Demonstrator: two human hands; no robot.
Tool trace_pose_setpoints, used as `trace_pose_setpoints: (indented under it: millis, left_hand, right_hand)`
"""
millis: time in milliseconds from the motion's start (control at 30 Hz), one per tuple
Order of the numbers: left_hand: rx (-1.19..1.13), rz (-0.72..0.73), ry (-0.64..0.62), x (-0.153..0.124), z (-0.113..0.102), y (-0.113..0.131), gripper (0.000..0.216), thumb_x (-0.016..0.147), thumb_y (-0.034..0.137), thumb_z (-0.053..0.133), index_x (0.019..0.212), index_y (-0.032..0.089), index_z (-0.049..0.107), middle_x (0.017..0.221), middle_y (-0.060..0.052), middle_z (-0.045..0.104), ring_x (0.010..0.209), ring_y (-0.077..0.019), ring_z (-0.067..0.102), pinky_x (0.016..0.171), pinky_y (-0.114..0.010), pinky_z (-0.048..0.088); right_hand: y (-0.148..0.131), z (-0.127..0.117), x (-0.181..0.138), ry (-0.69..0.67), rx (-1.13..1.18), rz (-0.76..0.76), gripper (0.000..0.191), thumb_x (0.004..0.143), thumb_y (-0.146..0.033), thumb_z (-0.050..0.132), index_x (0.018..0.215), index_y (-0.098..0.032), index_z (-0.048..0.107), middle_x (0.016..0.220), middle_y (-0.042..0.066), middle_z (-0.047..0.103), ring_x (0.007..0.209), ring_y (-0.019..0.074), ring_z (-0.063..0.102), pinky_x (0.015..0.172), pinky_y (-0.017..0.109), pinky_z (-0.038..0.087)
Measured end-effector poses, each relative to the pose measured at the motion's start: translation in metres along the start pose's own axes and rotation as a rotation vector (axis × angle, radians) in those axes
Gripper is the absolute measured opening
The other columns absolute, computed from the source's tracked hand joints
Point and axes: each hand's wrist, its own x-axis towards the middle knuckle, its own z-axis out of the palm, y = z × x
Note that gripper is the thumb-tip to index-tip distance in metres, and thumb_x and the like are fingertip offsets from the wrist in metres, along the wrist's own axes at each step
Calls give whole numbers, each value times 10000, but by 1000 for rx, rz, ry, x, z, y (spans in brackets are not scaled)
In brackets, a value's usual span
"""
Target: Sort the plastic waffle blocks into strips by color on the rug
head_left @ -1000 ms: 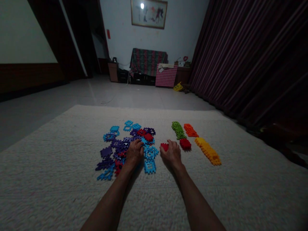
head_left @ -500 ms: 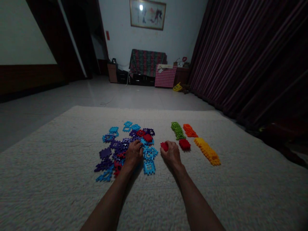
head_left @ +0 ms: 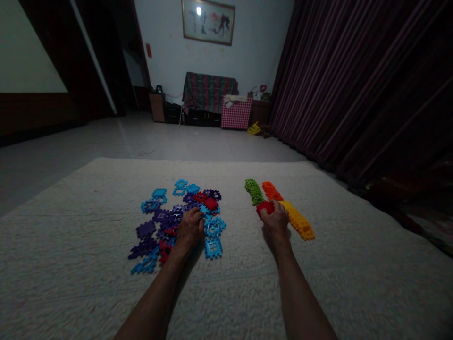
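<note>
My right hand [head_left: 277,219] is closed on a red interlocking plastic tile at the small red stack [head_left: 264,207]; its fingers partly cover the stack. Close by lie a row of green tiles [head_left: 254,192], a row of orange tiles [head_left: 272,191] and a longer yellow row [head_left: 299,221]. My left hand [head_left: 191,228] rests on a loose pile of notched tiles with its fingers curled, and what they hold, if anything, is hidden. Around it are purple tiles [head_left: 146,230], light blue tiles [head_left: 213,248] and a red tile [head_left: 211,203].
Everything lies on a pale quilted mat [head_left: 233,293] over a tiled floor [head_left: 212,145]. A dark purple curtain [head_left: 311,85] hangs at the right. By the far wall stand a low cabinet under a striped cloth [head_left: 208,92] and a checked cloth [head_left: 235,113].
My right hand has moved right with the red tile, from the bare mat to the red stack. My left hand stays at the pile. The view has turned slightly to the right.
</note>
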Motion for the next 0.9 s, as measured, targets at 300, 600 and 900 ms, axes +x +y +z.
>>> trace_pose_setpoints:
  millis: [300, 600, 900]
  left_hand:
    - [-9, 3, 5, 0, 0, 0, 259, 844, 127, 478, 912, 187, 720, 1109, -107, 693, 1050, -256, 630, 968, -424, 511]
    - [-7, 4, -6, 1, -1, 1, 259, 846, 124, 475, 915, 181, 718, 1110, -108, 691, 1052, -255, 632, 969, -429, 512]
    - [-17, -36, 2, 0, -1, 2, 252, 823, 105, 497, 897, 198, 720, 1109, -94, 691, 1071, -248, 622, 983, -427, 512]
  right_hand:
    - [-8, -4, -11, -139, -12, 69, 617, 810, -388, 576, 1375, -153, 498, 1330, 169, 554, 1192, 326, 513, 961, 446, 408]
    - [-5, -5, -15, -242, -67, 117, 701, 810, -419, 590, 1430, -135, 424, 1260, 207, 588, 1136, 345, 575, 908, 454, 450]
    - [-6, -2, -14, -163, -58, 86, 708, 791, -423, 603, 1415, -134, 434, 1361, 221, 510, 1207, 364, 522, 954, 492, 438]
